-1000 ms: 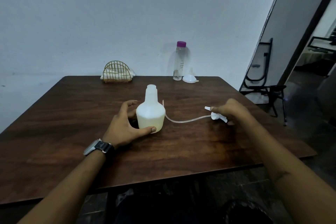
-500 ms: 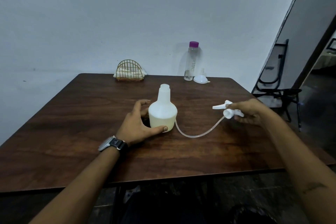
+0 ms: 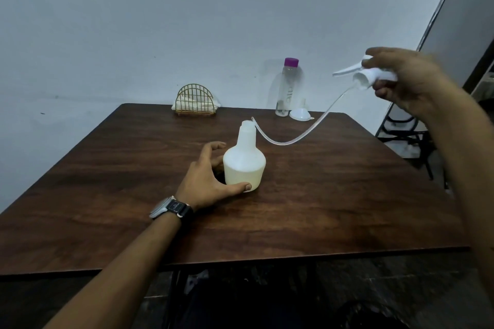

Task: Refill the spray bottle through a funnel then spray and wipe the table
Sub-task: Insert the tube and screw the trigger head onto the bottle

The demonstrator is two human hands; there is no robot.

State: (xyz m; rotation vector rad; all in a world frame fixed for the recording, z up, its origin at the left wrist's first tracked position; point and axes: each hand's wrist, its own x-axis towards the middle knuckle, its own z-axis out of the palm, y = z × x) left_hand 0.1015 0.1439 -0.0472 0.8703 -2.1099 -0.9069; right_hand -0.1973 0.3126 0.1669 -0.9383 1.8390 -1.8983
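Note:
A white spray bottle point(image 3: 243, 162) stands upright and uncapped in the middle of the dark wooden table point(image 3: 133, 195). My left hand point(image 3: 207, 175) holds its base, thumb in front and fingers curled behind. High at the right, my right hand point(image 3: 406, 80) grips the white spray head point(image 3: 370, 75). Its clear dip tube point(image 3: 294, 136) curves down, and the tip hangs beside the bottle's open neck. A white funnel point(image 3: 301, 114) lies at the table's far edge, next to a clear water bottle point(image 3: 286, 88) with a purple cap.
A gold wire napkin holder point(image 3: 194, 100) stands at the table's far edge by the grey wall. A black metal chair point(image 3: 406, 131) is off the table's right side, near a doorway.
My right hand has raised the spray head from the table up and to the right, and the tube's tip has swung up to the bottle's neck. My left hand stays on the bottle.

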